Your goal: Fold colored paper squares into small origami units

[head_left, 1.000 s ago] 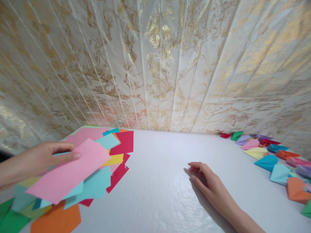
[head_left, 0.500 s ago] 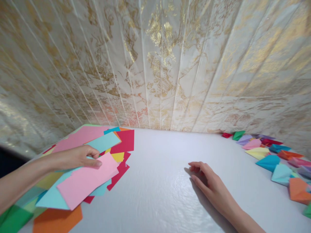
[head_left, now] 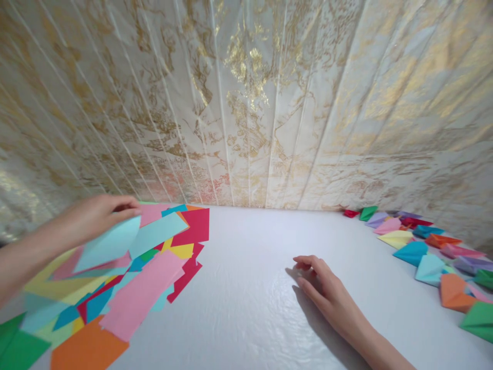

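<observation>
My left hand (head_left: 106,211) is raised over the left side of the table, pinching the edge of a light blue sheet of paper (head_left: 110,245) that hangs tilted below the fingers. Beneath it spreads a loose pile of coloured paper, with a pink sheet (head_left: 144,293) on top near its right side. Another light blue sheet (head_left: 158,234) and a red sheet (head_left: 194,226) lie farther back. My right hand (head_left: 321,285) rests on the white table (head_left: 239,298), fingers slightly curled and apart, holding nothing.
Several folded paper pieces line the table's right side, among them a blue one (head_left: 411,253), an orange one (head_left: 456,290) and a green one (head_left: 479,321). A white-and-gold patterned curtain (head_left: 254,128) hangs along the table's back edge.
My left hand has moved up and left, lifting the light blue sheet off the pile. The pink sheet now lies angled more steeply on the pile. My right hand has hardly moved.
</observation>
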A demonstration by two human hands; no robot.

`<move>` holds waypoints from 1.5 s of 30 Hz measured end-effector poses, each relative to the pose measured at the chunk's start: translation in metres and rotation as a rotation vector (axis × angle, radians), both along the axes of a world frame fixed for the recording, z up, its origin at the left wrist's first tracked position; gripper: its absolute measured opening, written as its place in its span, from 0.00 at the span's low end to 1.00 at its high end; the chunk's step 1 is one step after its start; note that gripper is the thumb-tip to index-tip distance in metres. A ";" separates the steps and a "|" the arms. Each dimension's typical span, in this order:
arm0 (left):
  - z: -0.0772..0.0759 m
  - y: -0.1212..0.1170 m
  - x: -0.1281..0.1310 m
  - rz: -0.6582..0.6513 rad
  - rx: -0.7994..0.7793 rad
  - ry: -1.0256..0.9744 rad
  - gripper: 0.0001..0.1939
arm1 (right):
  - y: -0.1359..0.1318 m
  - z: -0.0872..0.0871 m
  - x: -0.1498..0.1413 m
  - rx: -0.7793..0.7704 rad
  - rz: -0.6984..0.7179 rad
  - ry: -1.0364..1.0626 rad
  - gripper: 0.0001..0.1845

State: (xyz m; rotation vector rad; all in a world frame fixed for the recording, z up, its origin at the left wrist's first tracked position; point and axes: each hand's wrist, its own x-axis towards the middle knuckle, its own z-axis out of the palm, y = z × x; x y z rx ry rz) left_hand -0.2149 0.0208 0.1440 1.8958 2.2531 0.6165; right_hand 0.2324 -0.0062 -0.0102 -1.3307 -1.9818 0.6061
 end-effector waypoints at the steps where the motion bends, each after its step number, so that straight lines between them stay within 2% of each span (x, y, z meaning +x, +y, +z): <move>1: 0.002 -0.004 0.022 -0.098 -0.009 0.016 0.15 | -0.001 0.004 -0.002 0.026 0.009 0.015 0.15; 2: -0.001 -0.008 0.047 -0.142 0.077 -0.021 0.15 | -0.002 0.009 -0.004 0.060 0.018 0.029 0.15; 4: -0.018 -0.019 0.105 -0.331 0.210 -0.179 0.14 | -0.007 0.018 -0.009 0.147 0.029 0.047 0.20; 7: -0.061 -0.036 0.186 -0.702 0.507 -0.366 0.10 | -0.015 0.028 -0.013 0.265 0.061 0.007 0.31; 8: -0.075 -0.041 0.206 -0.819 0.552 -0.426 0.09 | -0.017 0.029 -0.012 0.289 0.084 -0.027 0.31; 9: -0.089 -0.045 0.222 -0.900 0.559 -0.474 0.09 | -0.019 0.029 -0.011 0.315 0.113 -0.068 0.25; 11: -0.111 -0.052 0.237 -0.915 0.526 -0.484 0.08 | -0.022 0.026 -0.004 0.378 0.164 -0.162 0.10; 12: -0.119 -0.054 0.239 -0.886 0.487 -0.459 0.07 | -0.022 0.023 0.000 0.416 0.193 -0.217 0.07; 14: -0.133 -0.057 0.233 -0.831 0.338 -0.398 0.08 | -0.022 0.018 0.008 0.479 0.258 -0.322 0.10; 17: -0.150 -0.060 0.219 -0.822 0.154 -0.298 0.12 | -0.022 0.012 0.015 0.454 0.334 -0.403 0.13; 20: -0.162 -0.061 0.209 -0.861 0.170 -0.119 0.18 | -0.019 0.011 0.017 0.324 0.350 -0.324 0.14; 23: -0.169 -0.061 0.206 -0.921 0.259 0.049 0.21 | -0.011 0.018 0.021 0.190 0.388 -0.240 0.12; 26: -0.170 -0.057 0.208 -0.942 0.341 0.114 0.21 | -0.004 0.025 0.021 0.074 0.399 -0.223 0.09; 28: -0.167 -0.054 0.213 -0.928 0.323 0.109 0.20 | -0.005 0.026 0.015 0.113 0.375 -0.282 0.08; 32: -0.159 -0.040 0.228 -0.952 0.313 0.130 0.06 | -0.015 0.017 -0.004 0.496 0.322 -0.504 0.11; 34: -0.156 -0.028 0.232 -1.012 0.349 0.113 0.08 | -0.019 0.013 -0.008 0.589 0.313 -0.564 0.09; 36: -0.153 -0.016 0.232 -1.053 0.331 0.017 0.09 | -0.018 0.013 -0.005 0.510 0.335 -0.583 0.03; 38: -0.150 -0.006 0.228 -1.086 0.278 -0.100 0.11 | -0.015 0.015 0.004 0.388 0.434 -0.523 0.08; 40: -0.148 -0.004 0.224 -1.126 0.256 -0.133 0.13 | -0.012 0.019 0.012 0.285 0.509 -0.426 0.09; 43: -0.148 -0.018 0.219 -1.122 0.288 -0.022 0.09 | -0.011 0.027 0.016 0.167 0.553 -0.365 0.15; 45: -0.150 -0.033 0.214 -1.062 0.318 0.057 0.10 | -0.012 0.031 0.015 0.109 0.569 -0.332 0.14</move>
